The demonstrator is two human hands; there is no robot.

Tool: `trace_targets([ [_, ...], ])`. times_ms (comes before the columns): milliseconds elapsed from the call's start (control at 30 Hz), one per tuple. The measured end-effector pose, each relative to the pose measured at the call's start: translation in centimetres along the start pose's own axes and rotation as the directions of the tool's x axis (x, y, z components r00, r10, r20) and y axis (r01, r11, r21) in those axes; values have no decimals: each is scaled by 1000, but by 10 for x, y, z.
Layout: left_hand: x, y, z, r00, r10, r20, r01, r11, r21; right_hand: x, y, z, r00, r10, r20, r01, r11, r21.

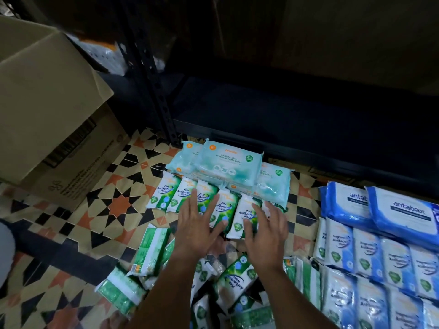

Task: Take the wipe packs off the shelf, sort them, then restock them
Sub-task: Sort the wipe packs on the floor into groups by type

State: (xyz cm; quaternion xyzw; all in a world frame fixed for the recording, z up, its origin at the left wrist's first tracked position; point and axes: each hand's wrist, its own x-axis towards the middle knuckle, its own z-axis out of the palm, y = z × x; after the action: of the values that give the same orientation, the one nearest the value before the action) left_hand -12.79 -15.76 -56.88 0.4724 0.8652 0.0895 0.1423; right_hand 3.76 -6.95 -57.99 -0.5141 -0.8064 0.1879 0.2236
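Observation:
Several green pine wipe packs (166, 194) lie in a neat row on the tiled floor. My left hand (198, 223) and my right hand (266, 230) lie flat on that row with straight, spread fingers. Behind the row sit pale teal wipe packs (228, 162), stacked. More green packs (152, 248) lie loose in a heap near me. At the right are small blue-and-white packs (370, 255) in rows, with two big blue antabax packs (403, 212) on top. The dark bottom shelf (297, 108) behind holds nothing I can see.
A large open cardboard box (54, 119) stands at the left on the patterned tile floor (118, 203). A black perforated shelf upright (159, 96) rises between box and shelf. White bagged goods (107, 55) sit in the dark bay at the back left.

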Motion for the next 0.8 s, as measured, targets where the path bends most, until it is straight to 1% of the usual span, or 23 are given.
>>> trace_targets([
  [67,0,1,2,1000,29,-7,-29,999,22,-7,7,-2,995,102,3,-101,993,-68],
  [100,0,1,2,999,35,3,-35,999,10,-10,10,-2,993,118,26,-116,991,-64],
  [200,1,4,3,999,40,24,-39,999,-25,-16,16,-2,990,86,109,-83,996,-31],
  [233,1,4,4,999,37,17,-36,999,-35,-18,16,-2,981,93,172,-89,996,-30],
  [300,1,6,6,1000,15,2,-15,998,-66,-20,16,-4,951,82,299,-62,995,-76],
  [333,0,8,7,1000,-2,5,3,997,-80,-20,16,-5,940,75,334,-40,993,-110],
  [500,0,16,10,999,-38,20,40,991,-127,-13,8,-6,950,73,304,-12,980,-200],
  [567,1,13,12,1000,-25,14,27,988,-151,-10,6,-7,931,97,352,-11,971,-237],
  [700,8,5,10,999,33,1,-32,989,-143,-7,2,-10,946,72,317,16,964,-267],
  [800,15,-7,11,999,37,-13,-38,996,-75,-2,-2,-17,883,146,445,-17,959,-282],
])
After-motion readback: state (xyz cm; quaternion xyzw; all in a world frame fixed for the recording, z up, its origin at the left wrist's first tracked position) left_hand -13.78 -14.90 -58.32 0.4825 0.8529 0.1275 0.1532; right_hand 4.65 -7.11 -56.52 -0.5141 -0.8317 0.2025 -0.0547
